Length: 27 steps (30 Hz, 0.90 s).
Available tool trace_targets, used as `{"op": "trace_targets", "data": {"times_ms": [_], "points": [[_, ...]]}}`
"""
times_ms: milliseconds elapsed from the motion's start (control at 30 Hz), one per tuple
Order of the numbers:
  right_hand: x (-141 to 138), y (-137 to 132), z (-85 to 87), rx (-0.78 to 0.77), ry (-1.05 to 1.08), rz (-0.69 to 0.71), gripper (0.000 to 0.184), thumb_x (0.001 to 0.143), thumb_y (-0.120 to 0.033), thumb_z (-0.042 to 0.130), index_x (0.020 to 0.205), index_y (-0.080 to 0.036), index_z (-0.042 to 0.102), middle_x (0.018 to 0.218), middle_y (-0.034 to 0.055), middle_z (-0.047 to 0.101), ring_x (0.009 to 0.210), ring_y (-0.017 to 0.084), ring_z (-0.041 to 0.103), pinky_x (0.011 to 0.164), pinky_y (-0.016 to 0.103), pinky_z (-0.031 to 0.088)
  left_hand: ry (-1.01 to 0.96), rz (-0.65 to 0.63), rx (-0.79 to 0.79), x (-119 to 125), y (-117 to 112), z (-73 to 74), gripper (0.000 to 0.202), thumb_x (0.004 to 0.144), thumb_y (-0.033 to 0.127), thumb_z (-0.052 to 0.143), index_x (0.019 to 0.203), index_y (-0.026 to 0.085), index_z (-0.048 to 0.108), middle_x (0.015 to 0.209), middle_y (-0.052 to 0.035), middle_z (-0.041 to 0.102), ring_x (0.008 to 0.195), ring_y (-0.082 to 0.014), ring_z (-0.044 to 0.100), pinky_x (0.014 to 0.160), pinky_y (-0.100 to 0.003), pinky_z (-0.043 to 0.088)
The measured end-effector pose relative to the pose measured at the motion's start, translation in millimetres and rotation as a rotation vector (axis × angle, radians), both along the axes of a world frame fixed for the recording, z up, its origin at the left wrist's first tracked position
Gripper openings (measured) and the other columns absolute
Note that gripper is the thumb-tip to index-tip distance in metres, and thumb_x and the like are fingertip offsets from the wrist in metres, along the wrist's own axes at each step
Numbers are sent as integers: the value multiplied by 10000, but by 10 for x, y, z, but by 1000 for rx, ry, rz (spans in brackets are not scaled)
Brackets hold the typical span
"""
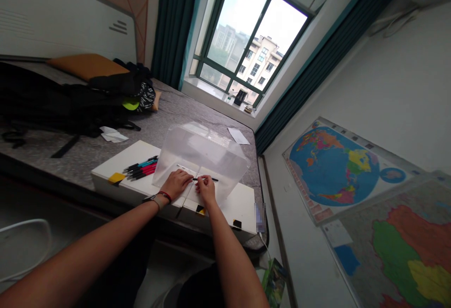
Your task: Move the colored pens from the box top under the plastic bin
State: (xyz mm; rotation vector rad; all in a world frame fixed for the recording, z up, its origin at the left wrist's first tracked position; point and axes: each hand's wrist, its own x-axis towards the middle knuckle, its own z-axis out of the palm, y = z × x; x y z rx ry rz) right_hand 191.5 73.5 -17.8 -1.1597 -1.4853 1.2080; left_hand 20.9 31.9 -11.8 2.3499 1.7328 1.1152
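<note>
**Black pen [215, 180] between two hands**

The right hand [205, 188] pinches the pen, covering its middle; the left hand [177, 184] touches its left end, its grip unclear. Both are at the clear box [207, 146], whether inside or before it uncertain. A thin object [182, 167] behind is indistinct. Pens [143, 169] lie left on white boxes [243, 199]. Blurring obscures something [260, 217] at right.
</note>
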Motion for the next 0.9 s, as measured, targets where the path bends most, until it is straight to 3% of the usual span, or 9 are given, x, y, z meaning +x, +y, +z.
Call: {"op": "trace_targets", "data": {"times_ms": [67, 233, 400, 700, 900], "points": [[3, 6, -14, -7, 25, 9, 282, 766, -438, 646, 885, -208, 534, 673, -22, 645, 510, 132, 592, 436, 216, 457, 7, 1, -4, 3, -4, 15, 268, 931, 343, 468, 1020, 213, 684, 972, -79, 688, 977, -243, 553, 827, -377, 415], [1, -5, -15, 34, -100, -20, 336, 841, -499, 539, 686, -202, 514, 564, -21, 601, 442, 116, 541, 434, 215, 437, -2, 5, -1, 14, -15, 37, 250, 930, 332, 470, 1011, 207, 671, 988, -75, 685, 993, -239, 554, 848, -375, 414], [-1, -24, 29, 9, -29, 0, 261, 793, -456, 610, 831, -207, 543, 625, -31, 633, 466, 120, 562, 440, 214, 444, -24, 5, -8, 13, -21, 40, 228, 917, 326, 489, 999, 208, 666, 989, -74, 684, 998, -238, 558, 851, -370, 414], [11, -70, 87, 87, -154, -12, 412, 879, -542, 485, 651, -201, 517, 524, -29, 582, 414, 104, 504, 450, 211, 406, 32, 12, -27, 15, -37, 75, 271, 926, 366, 465, 972, 209, 681, 988, -86, 683, 998, -252, 558, 839, -379, 411], [-2, -40, 55, 24, -50, -22, 412, 883, -574, 458, 779, -194, 577, 591, -14, 624, 419, 109, 520, 420, 211, 410, -5, 48, -33, 28, -41, 99, 359, 962, 419, 371, 1016, 200, 651, 948, -92, 685, 962, -249, 596, 831, -375, 431]]}}
